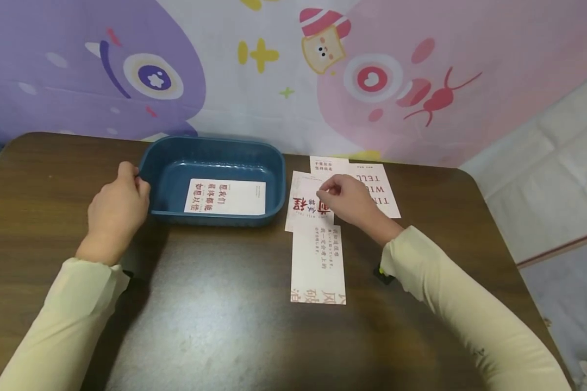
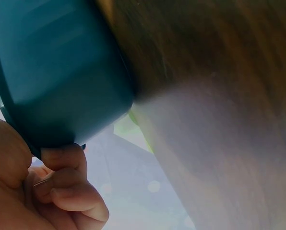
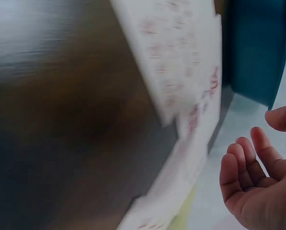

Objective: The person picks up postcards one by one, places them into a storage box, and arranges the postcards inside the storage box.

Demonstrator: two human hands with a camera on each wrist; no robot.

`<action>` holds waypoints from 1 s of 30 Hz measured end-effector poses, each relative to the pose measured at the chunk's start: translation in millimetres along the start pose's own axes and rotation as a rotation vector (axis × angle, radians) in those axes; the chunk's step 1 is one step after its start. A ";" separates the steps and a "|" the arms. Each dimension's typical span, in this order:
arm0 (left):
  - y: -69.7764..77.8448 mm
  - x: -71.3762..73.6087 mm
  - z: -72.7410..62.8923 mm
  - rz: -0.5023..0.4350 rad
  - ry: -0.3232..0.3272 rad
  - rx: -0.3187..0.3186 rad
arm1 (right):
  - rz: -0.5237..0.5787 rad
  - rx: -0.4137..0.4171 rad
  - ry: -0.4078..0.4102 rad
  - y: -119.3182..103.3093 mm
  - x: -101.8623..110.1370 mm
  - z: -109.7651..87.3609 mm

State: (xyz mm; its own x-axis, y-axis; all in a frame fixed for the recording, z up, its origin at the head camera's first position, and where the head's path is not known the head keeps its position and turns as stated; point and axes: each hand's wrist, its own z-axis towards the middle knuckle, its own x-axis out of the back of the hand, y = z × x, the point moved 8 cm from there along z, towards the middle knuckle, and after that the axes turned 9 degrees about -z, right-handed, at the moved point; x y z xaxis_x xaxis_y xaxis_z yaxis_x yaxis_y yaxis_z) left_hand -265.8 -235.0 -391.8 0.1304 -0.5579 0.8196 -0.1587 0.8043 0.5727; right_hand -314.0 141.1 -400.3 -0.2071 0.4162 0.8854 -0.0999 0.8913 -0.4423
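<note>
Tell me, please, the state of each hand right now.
Left hand: grip closed, pinching the rim of the blue tray.
Right hand: grip open, holding nothing, above the paper cards.

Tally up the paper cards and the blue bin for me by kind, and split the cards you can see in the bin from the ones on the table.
Blue bin: 1
Card in the bin: 1 visible
Cards on the table: 4 visible
Total: 6
</note>
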 end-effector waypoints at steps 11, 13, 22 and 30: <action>1.6 -0.7 1.5 0.011 -0.044 0.012 | -0.042 -0.100 -0.119 51.8 -12.2 -44.2; 1.6 -0.4 1.3 0.010 -0.047 0.013 | -0.045 -0.101 -0.136 54.0 -15.8 -48.2; 1.1 -1.2 0.6 0.016 -0.041 0.017 | -0.080 -0.057 -0.151 51.7 -26.4 -52.4; 2.4 -0.7 0.1 0.018 -0.043 0.022 | -0.078 -0.040 -0.154 48.6 -27.1 -51.3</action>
State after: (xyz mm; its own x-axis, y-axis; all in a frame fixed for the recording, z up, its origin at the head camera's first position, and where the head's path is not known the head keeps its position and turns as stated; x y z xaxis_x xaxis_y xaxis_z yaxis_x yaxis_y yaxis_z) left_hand -266.5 -232.7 -391.0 0.0856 -0.5519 0.8295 -0.1821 0.8099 0.5577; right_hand -263.3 182.4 -438.4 -0.3469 0.3160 0.8831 -0.0829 0.9275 -0.3645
